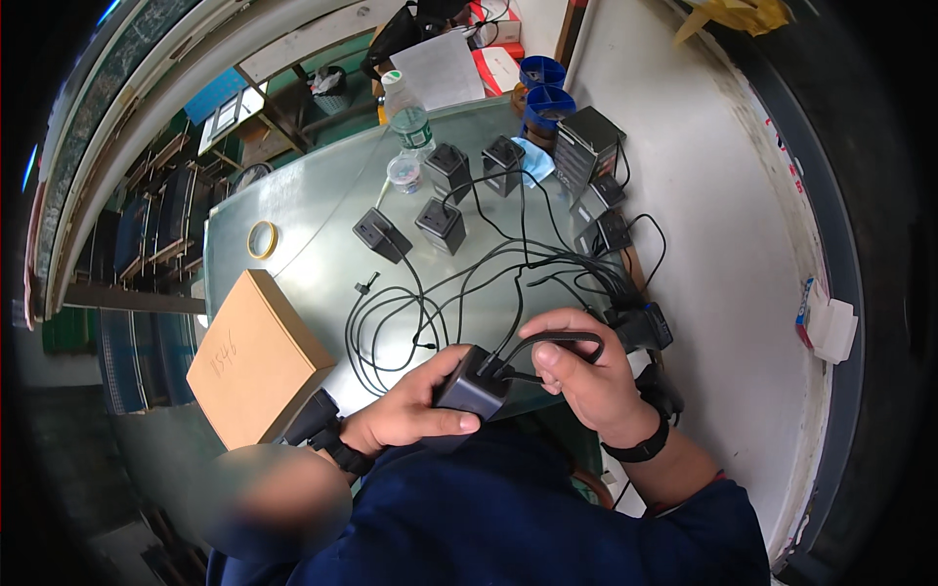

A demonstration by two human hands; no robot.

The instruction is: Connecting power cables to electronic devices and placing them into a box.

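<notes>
My left hand [408,408] is wrapped round a dark grey, box-shaped charger [470,398] held near my body at the table's front edge. Its port end tilts up and away from me, with black plugs sitting in it. To its right, my right hand [596,383] pinches a black cable [562,337], which bends in a loop from the charger's ports over my fingers. Beyond my hands, several similar dark chargers [440,225] stand on the glass-topped table [313,283], cables plugged into them. Black cable coils [391,337] lie between these chargers and my hands.
At the left stands a brown cardboard box [259,361]; beyond it lies a yellow tape roll [262,239]. A clear bottle [405,112] and a plastic cup [404,174] are at the back. Dark boxes [586,146] and bundled cables line the right edge, beside a white ledge [703,244].
</notes>
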